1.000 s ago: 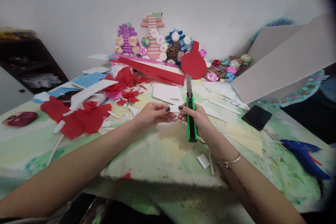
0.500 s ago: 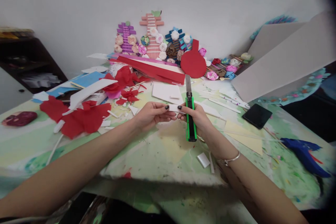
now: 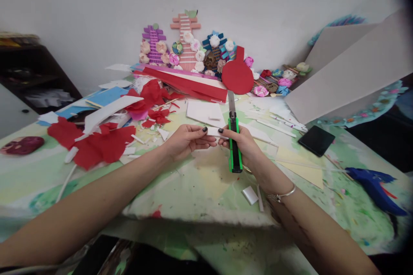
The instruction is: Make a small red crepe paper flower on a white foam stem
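Between my two hands is a small white strip of foam board (image 3: pixel 213 132). My left hand (image 3: pixel 190 141) pinches its left end between thumb and fingers. The other end is gripped by my right hand (image 3: pixel 242 142), which also holds a green and black utility knife (image 3: pixel 235 146) across its palm. The knife's blade is extended and points away from me, clear of the strip. Beyond the hands, a larger white foam sheet (image 3: pixel 203 113) lies on the table with a small white offcut on it. Another white square piece (image 3: pixel 250 195) rests near the table's front edge.
Red crepe paper (image 3: pixel 103 146) and white scraps cover the left side. A blue glue gun (image 3: pixel 371 184) and a dark flat square (image 3: pixel 316 140) lie to the right. Decorated guitar shapes and a red cutout (image 3: pixel 238 77) stand at the back. Large grey-white panels (image 3: pixel 348 68) lean at right.
The view has shifted very slightly. Both hands keep the same hold on the white strip and the knife.
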`<state>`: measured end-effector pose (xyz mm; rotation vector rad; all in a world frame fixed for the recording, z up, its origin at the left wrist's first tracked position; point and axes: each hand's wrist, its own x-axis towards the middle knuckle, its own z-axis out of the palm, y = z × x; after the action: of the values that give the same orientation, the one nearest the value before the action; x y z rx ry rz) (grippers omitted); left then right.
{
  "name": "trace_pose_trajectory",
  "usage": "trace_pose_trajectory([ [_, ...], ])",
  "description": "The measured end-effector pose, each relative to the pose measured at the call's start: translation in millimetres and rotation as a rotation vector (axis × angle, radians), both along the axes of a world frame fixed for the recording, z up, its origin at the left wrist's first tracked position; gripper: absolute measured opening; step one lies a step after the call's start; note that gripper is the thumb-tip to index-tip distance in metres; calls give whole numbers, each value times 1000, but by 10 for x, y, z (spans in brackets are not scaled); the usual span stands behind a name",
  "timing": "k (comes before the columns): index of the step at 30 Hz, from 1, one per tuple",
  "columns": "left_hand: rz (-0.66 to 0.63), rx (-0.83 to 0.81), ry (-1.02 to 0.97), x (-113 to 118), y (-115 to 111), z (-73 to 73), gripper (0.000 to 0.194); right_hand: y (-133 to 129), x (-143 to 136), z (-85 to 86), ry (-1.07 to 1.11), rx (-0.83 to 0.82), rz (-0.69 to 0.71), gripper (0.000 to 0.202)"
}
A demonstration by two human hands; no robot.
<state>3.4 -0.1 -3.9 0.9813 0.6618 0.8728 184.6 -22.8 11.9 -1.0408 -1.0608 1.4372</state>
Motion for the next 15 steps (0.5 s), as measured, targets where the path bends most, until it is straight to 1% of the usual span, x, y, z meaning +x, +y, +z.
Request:
trace_pose_trajectory([
  [15,23,-47,-3,16,-36,56,13,21,24,-30,38,-16,25,16],
])
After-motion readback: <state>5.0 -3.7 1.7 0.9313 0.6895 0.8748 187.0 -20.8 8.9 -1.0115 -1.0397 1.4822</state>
